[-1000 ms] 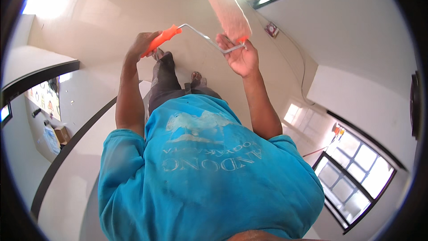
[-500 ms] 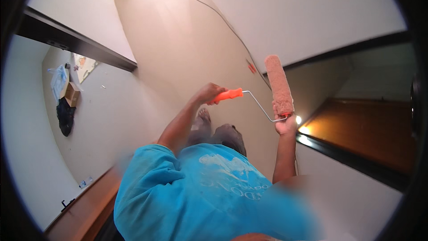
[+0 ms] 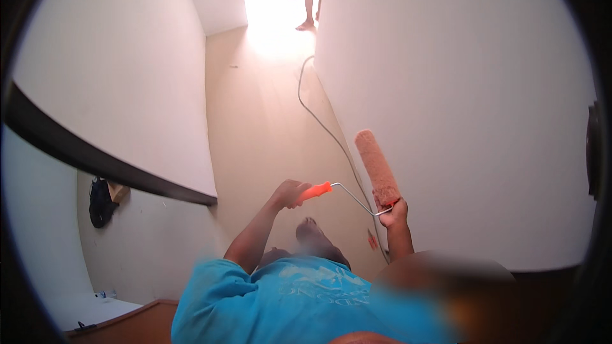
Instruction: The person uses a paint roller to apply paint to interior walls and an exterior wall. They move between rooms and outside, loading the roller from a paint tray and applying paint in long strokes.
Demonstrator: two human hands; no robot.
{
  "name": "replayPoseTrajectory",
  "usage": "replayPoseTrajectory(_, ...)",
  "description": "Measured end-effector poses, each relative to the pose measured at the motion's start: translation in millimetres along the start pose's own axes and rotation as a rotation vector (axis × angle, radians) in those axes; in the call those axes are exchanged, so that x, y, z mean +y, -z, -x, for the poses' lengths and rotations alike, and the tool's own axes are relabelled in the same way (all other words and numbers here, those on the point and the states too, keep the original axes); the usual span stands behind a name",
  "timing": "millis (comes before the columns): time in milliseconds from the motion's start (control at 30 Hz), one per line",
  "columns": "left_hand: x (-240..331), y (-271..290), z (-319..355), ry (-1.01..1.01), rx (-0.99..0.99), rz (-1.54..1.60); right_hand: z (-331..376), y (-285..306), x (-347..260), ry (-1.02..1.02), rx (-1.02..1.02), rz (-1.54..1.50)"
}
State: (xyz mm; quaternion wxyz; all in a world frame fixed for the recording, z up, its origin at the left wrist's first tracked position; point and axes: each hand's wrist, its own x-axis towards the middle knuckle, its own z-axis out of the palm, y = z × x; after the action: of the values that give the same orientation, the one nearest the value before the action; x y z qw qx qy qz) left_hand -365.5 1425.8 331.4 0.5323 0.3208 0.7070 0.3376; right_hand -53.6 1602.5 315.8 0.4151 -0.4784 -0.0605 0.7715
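1. We find the paint roller (image 3: pixel 377 165) right of centre in the frame, its fuzzy pink sleeve leaning up and to the left, apparently just in front of the white wall (image 3: pixel 472 89).
2. The left hand (image 3: pixel 290 193) is closed around the orange handle (image 3: pixel 315 191). The right hand (image 3: pixel 394 213) is curled about the sleeve's lower end; we cannot tell how firmly.
3. Compared with half a second ago, the roller sits lower in the frame, while the two-handed hold looks the same.
4. The surroundings have changed: the wall now fills the right side, and another person's leg (image 3: pixel 308 6) shows at upper middle, by a bright opening.
5. We judge that the roller is being carried along the floor (image 3: pixel 268 102) beside the cable (image 3: pixel 325 127), with no rolling under way.
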Motion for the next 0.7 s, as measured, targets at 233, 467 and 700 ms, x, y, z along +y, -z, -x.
replayPoseTrajectory(233, 15.6, 139.2, -81.9, 0.023, 0.275, 0.192, -123.6, -213.9, 38.4, -0.104, -0.208, 0.1)
replayPoseTrajectory(467, 45.4, 287.1, -203.1, 0.021, 0.373, 0.145, -224.6, -393.6, 77.0, -0.139, -0.242, 0.175)
replayPoseTrajectory(700, 83.1, 364.3, -287.1, 0.012, 0.25, 0.09, -282.1, -443.5, 89.4, -0.132, -0.144, 0.016)
